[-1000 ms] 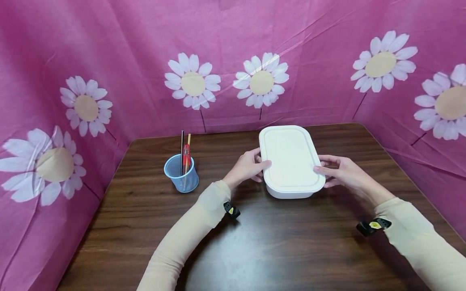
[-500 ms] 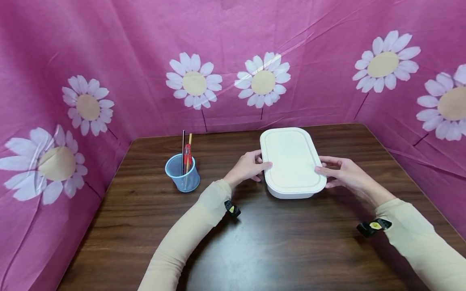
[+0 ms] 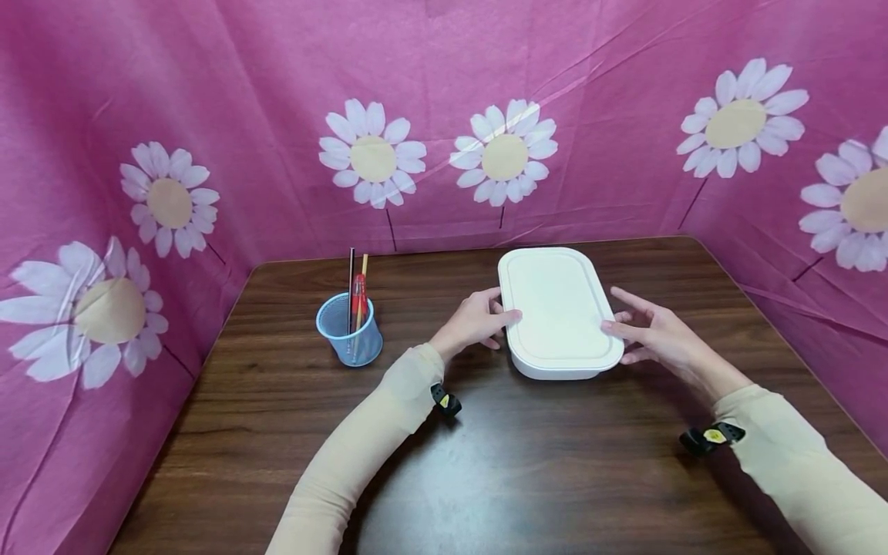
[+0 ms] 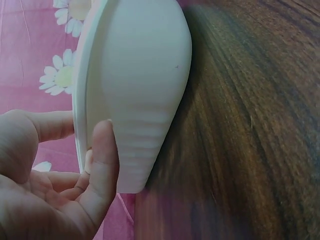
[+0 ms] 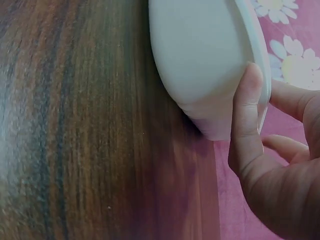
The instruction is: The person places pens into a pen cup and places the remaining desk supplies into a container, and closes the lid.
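Note:
A white rectangular food container (image 3: 558, 312) with rounded corners and its lid on sits on the wooden table. My left hand (image 3: 474, 320) holds its left edge, thumb over the lid. In the left wrist view, a finger (image 4: 104, 150) of that hand lies against the container's side wall, under the rim. On the opposite edge, my right hand (image 3: 659, 335) pinches the rim with the thumb on the lid, its index finger extended away from the container. The right wrist view shows a finger (image 5: 246, 110) against the side wall below the rim.
A light blue mesh pen cup (image 3: 350, 331) stands to the left, with a dark stick, a yellow pencil and a red item upright in it. The brown wooden table (image 3: 444, 478) has a pink curtain with daisies (image 3: 430, 62) behind it and at both sides.
The far end of the container has come down a little. The right index finger has straightened and come away from the container's side. The view has shifted slightly.

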`<action>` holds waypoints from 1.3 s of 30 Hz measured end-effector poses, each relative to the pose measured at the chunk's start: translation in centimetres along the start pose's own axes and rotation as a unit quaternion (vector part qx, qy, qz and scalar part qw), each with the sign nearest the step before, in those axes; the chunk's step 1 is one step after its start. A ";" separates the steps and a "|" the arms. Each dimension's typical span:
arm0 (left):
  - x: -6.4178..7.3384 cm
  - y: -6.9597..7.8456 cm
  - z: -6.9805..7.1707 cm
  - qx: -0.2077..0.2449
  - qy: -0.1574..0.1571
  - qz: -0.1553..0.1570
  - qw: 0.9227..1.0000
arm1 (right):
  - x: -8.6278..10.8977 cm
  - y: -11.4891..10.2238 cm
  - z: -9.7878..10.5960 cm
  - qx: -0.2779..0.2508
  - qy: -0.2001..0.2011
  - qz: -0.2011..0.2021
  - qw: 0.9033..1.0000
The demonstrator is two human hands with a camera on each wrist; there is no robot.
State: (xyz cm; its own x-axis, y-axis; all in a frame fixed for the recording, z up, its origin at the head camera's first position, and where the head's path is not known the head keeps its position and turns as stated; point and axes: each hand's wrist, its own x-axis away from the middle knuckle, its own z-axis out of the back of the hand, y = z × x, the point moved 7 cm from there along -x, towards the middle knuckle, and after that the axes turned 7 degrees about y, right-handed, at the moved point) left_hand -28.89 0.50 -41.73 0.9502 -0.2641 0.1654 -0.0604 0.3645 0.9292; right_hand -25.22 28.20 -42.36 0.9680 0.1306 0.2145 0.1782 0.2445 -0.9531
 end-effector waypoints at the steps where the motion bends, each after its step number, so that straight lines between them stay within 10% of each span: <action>1: 0.0 -0.1 0.0 0.002 0.001 0.001 1.000 | 0.0 0.0 0.0 0.001 -0.001 0.003 1.000; 24: 0.0 -0.9 0.1 0.054 -0.003 0.032 0.998 | -0.2 0.6 -1.3 -0.022 -0.018 -0.046 0.999; 32: -0.5 -1.0 0.3 0.059 -0.006 0.032 0.998 | -0.5 0.0 -1.0 0.016 -0.024 -0.001 1.000; 39: -0.6 0.3 1.6 -0.047 0.011 -0.032 0.998 | -0.8 -2.3 -0.2 0.129 -0.005 0.068 0.989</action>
